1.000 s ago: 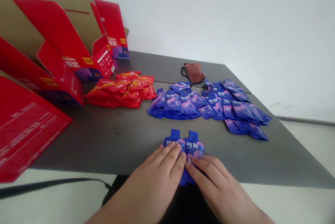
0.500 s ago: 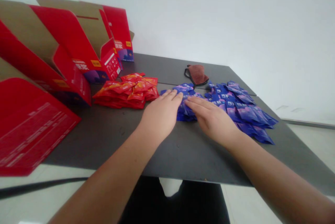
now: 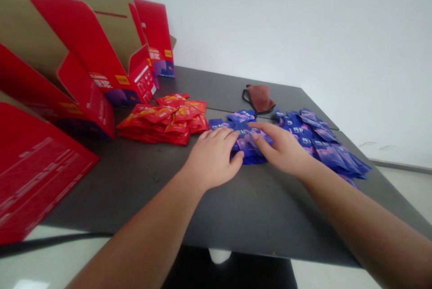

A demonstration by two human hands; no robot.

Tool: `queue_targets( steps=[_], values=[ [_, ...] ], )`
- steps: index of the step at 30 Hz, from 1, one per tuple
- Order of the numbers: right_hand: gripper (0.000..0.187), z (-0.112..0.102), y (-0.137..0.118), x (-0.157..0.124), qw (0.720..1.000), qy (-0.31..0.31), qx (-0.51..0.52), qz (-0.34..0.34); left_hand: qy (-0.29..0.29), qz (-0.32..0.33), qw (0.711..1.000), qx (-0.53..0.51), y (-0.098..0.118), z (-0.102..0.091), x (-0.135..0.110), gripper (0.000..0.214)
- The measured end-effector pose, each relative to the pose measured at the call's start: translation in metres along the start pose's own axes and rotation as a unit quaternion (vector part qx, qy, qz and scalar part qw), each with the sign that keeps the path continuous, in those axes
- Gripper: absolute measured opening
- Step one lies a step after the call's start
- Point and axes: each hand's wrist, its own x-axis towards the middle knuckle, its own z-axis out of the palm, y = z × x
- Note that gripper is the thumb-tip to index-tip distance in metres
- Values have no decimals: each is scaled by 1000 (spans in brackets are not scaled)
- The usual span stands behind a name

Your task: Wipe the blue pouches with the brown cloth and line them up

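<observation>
**Slick Film, Loose Heap, Little Margin**

The left hand lay against the near-left side of a heap of blue spouted pouches, its fingers close together and gently curled. The right hand rested over the same heap, its fingers spread, with the tips down on the pouches. Neither hand showed a clear pinch (whether a pouch was caught beneath the fingertips, I could not tell).

The heap sat near the middle of the dark bench, its pouches overlapping at odd angles. Glossy film on film was the weak point: firm pressure from the fingers could have sent the upper pouches sliding. A sideways sweep could have pushed them into the larger spread of blue pouches just beyond the right hand. The pile of red sachets lay close on the left, so a careless slide that way could have mixed the colours.

Farther off, a brown cloth face mask lay near the bench's far edge. Open red cartons stood at the left, where a knock could have toppled them onto the sachets.
</observation>
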Motion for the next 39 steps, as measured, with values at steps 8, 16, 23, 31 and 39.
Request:
queue_targets(
  steps=[8, 16, 23, 31, 39],
  values=[
    [73, 20, 80, 116, 971, -198, -124, -40, 18, -35, 999, -26, -4, 2, 4, 43],
    [82, 34, 84, 163, 919, -330, -191, -104, 34, -56, 996, -57, -8, 9, 9, 42],
    [41, 30, 85, 149, 943, -236, -225, -66, 121, -115, 981, -95, -8, 15, 14, 30],
    [36, -7, 55, 72, 986, 8, -164, 2, 168, -68, 972, -151, 0, 16, 12, 19],
    [43, -42, 11, -39, 982, 115, -111, -103, 131, -29, 982, -130, -1, 16, 10, 22]
  ],
)
